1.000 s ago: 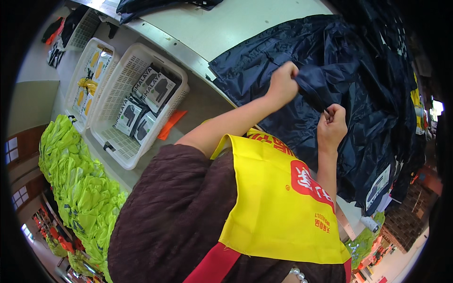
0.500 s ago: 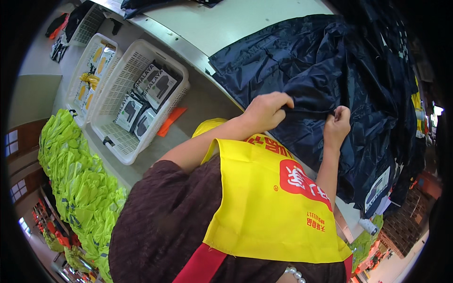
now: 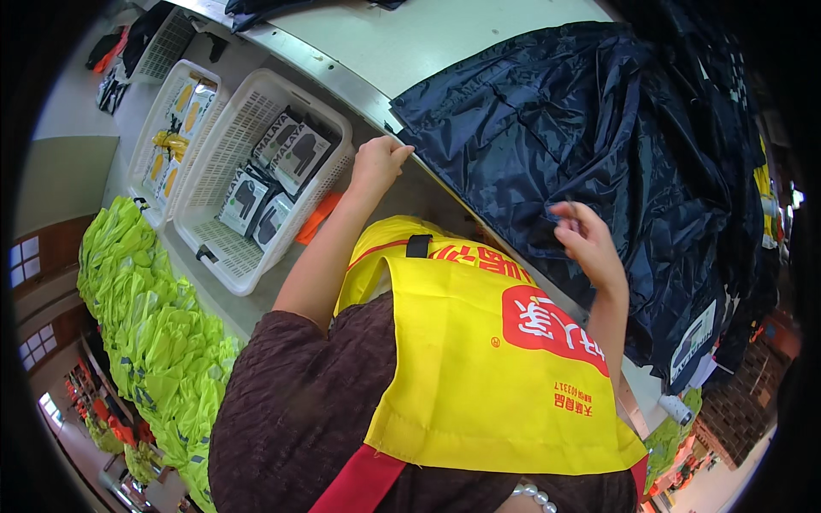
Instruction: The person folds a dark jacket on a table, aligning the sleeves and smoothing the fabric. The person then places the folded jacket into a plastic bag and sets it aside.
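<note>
A dark navy garment (image 3: 530, 111) of thin, shiny cloth lies spread and creased over the white table (image 3: 445, 43). My left hand (image 3: 379, 167) is closed beside the table's metal edge, off the cloth, near the white basket. Whatever its fingers pinch, if anything, is too small to make out. Above the garment's near part, my right hand (image 3: 592, 244) has curled fingers, slightly blurred. Something small and dark shows at its fingertips, but its kind is unclear.
To the left, a white plastic basket (image 3: 244, 85) holds several flat packets; a narrower basket (image 3: 141, 154) with more packets stands beside it. An orange piece (image 3: 321, 218) lies near. Lime-yellow garments (image 3: 154, 333) are heaped at lower left. A small roll (image 3: 676, 409) sits at the table's right corner.
Both hands have come off the stretch of cloth they held between them. My left hand has moved left past the table edge; my right hand has shifted slightly nearer. The cloth lies flatter.
</note>
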The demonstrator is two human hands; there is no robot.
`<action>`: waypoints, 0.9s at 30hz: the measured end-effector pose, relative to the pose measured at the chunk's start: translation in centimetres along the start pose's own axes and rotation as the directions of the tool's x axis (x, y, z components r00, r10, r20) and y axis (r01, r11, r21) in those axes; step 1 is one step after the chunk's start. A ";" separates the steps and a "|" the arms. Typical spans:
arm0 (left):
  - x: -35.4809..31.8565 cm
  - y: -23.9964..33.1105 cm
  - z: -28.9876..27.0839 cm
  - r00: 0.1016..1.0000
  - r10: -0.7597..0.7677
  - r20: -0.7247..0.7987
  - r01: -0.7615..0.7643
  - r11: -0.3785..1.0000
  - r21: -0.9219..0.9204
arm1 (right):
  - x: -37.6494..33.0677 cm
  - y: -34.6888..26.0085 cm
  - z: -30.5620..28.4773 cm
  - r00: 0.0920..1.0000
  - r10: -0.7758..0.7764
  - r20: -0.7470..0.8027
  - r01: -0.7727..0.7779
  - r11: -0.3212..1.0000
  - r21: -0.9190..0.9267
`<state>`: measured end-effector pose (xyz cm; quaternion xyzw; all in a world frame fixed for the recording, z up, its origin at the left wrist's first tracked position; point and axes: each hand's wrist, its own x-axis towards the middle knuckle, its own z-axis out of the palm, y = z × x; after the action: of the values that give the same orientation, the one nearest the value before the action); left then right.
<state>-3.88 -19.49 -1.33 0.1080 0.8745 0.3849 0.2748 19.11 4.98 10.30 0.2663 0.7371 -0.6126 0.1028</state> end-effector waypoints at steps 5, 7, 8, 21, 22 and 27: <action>0.1 -2.8 0.5 0.989 0.149 0.018 -0.133 0.924 -0.359 | 4.7 -0.5 6.1 0.972 0.048 0.228 -0.121 0.942 0.314; -0.5 -4.1 1.3 0.989 0.150 0.012 -0.116 0.807 -0.580 | 5.5 -0.8 8.0 0.918 0.059 0.391 -0.228 0.887 0.401; -0.7 -4.7 1.7 0.992 0.129 0.011 -0.091 0.754 -0.650 | 6.3 -0.4 8.9 0.891 0.070 0.448 -0.259 0.889 0.377; -1.5 -6.4 3.4 0.992 0.009 0.126 0.111 0.412 -0.904 | 12.7 1.0 16.2 0.922 0.170 0.349 -0.206 0.976 0.068; -1.5 -6.4 3.4 0.992 0.019 0.123 0.104 0.421 -0.901 | 13.0 0.8 16.2 0.918 0.166 0.361 -0.200 0.978 0.060; -1.5 -6.9 3.2 0.987 0.032 0.155 0.128 0.421 -0.898 | 14.4 -0.4 16.2 0.888 0.293 0.354 -0.304 0.952 -0.025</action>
<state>-0.74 -22.85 -7.57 -0.0535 0.5101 0.7772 0.3647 4.01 -6.76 0.08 0.2636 0.6472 -0.6387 0.3221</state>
